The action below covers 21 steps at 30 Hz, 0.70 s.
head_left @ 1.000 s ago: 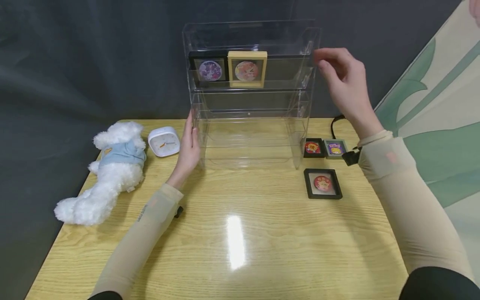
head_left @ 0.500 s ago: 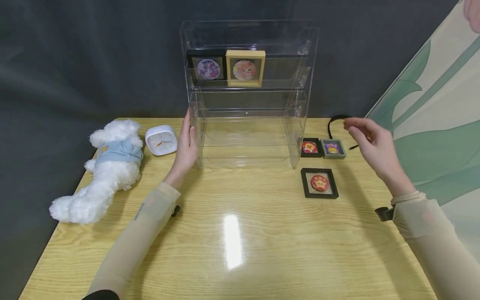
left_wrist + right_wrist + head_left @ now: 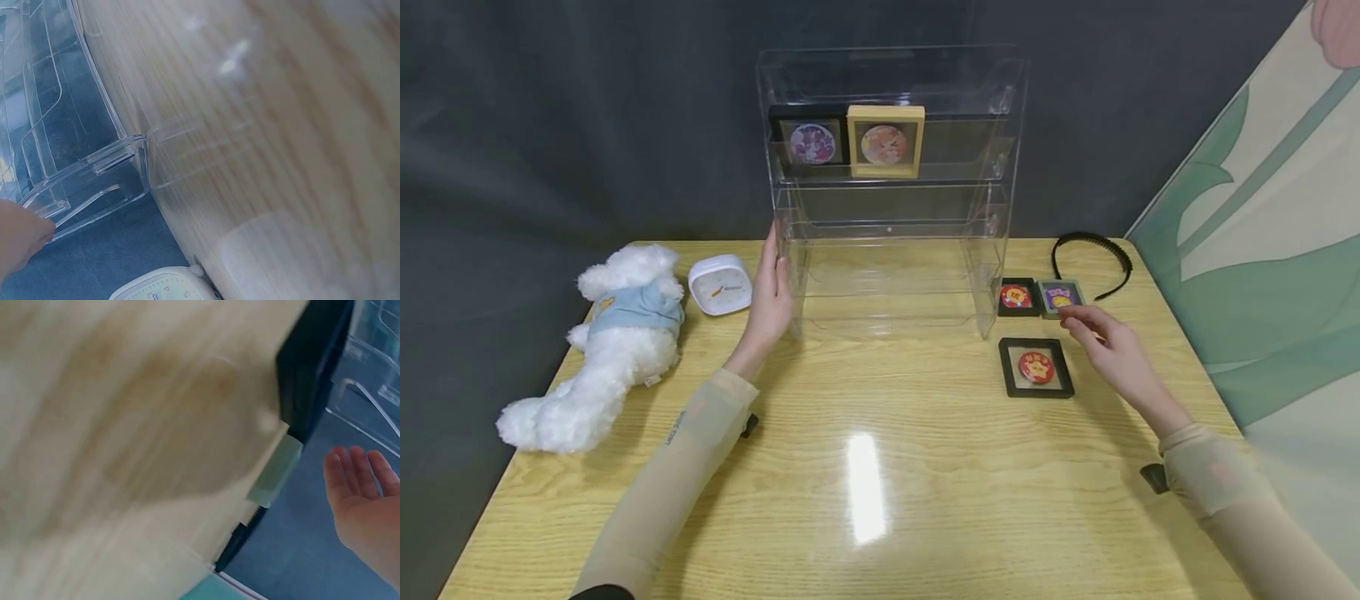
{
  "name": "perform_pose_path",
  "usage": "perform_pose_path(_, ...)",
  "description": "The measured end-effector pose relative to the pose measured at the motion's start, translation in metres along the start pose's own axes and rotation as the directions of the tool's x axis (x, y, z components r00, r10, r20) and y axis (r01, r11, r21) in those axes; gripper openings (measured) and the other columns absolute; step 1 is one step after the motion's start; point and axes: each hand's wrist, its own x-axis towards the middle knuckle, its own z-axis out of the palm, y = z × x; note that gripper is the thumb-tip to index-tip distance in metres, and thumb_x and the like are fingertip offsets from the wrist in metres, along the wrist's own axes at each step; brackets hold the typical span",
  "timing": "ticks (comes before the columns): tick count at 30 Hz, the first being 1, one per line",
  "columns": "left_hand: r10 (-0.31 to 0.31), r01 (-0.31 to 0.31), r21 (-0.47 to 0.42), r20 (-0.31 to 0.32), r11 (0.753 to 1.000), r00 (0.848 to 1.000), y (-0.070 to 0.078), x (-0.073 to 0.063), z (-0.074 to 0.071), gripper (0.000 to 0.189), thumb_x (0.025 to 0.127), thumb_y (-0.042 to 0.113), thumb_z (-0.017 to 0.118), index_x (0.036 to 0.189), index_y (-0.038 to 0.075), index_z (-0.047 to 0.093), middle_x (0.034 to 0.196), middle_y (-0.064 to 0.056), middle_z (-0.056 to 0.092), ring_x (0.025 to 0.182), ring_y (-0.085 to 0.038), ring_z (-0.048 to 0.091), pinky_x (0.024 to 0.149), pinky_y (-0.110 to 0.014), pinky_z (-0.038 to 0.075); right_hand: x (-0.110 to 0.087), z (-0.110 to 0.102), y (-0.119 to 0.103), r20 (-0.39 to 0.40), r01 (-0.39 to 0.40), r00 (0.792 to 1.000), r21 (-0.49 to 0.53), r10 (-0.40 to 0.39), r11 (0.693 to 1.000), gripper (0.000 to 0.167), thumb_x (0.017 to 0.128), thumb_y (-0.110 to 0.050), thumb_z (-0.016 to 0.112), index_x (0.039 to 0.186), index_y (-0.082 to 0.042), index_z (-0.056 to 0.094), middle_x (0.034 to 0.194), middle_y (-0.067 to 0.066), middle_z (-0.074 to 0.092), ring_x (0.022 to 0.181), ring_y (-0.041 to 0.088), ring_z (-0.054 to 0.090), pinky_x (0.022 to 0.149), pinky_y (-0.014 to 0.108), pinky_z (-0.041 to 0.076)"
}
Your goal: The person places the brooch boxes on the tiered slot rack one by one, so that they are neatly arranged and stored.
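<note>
Three framed badges lie on the table (image 3: 940, 467) around three o'clock in my head view: a small black frame (image 3: 1017, 297), the grey-green frame (image 3: 1060, 292) just beside it, and a bigger black frame (image 3: 1036, 367) nearer four. My right hand (image 3: 1116, 350) is at the grey-green one, fingers loosely bent, gap narrow, holding nothing (whether a fingertip touches it, I can't tell). I'd judge it light and stiff, any clear pane slippery, so I'd grip it by opposite rims. My left hand (image 3: 771, 300), at nine, rests fairly straight fingers along the side of the clear rack (image 3: 887, 226) at twelve; that seems thin-walled, easily nudged. The tabletop is glossy wood grain, glaring at six; a dark curtain (image 3: 587, 125) hangs behind, a leafy drape (image 3: 1270, 208) between two and three.
</note>
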Motion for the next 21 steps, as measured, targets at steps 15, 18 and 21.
perform_pose_path(15, 0.037, -0.037, -0.023, 0.005, 0.999, 0.999, 0.000, -0.001, -0.002, 0.056, 0.117, 0.004, 0.026, 0.171, 0.000, 0.012, 0.178, -0.015, 0.013, 0.163, -0.028, 0.014, 0.130, -0.033, 0.015, 0.000, 0.016, 0.012, 0.063, 0.086, 0.995, -0.052, -0.083, 0.995, 0.032, 0.110, 0.001, 0.057, 0.138, 0.015, 0.059, 0.133, 0.033, 0.056, 0.118, 0.055, 0.061, 0.098, 0.070, 0.049)
perform_pose_path(18, 0.031, -0.031, -0.020, 0.002, 0.999, 1.000, 0.001, -0.001, -0.002, 0.056, 0.117, 0.003, 0.026, 0.171, 0.000, 0.012, 0.177, -0.015, 0.013, 0.163, -0.029, 0.014, 0.131, -0.034, 0.015, -0.001, 0.016, 0.014, 0.062, 0.100, 0.994, -0.087, -0.095, 0.991, 0.029, 0.109, 0.003, 0.057, 0.134, 0.017, 0.061, 0.128, 0.034, 0.058, 0.114, 0.054, 0.062, 0.095, 0.071, 0.051)
perform_pose_path(21, 0.006, -0.006, -0.022, 0.008, 1.000, 1.000, 0.002, -0.002, -0.001, 0.056, 0.116, 0.001, 0.024, 0.170, -0.002, 0.011, 0.177, -0.017, 0.011, 0.163, -0.032, 0.013, 0.131, -0.037, 0.016, -0.001, 0.018, 0.018, 0.070, 0.125, 0.991, -0.143, -0.116, 0.982, 0.025, 0.107, 0.006, 0.058, 0.128, 0.018, 0.065, 0.121, 0.035, 0.061, 0.109, 0.052, 0.064, 0.091, 0.069, 0.054)
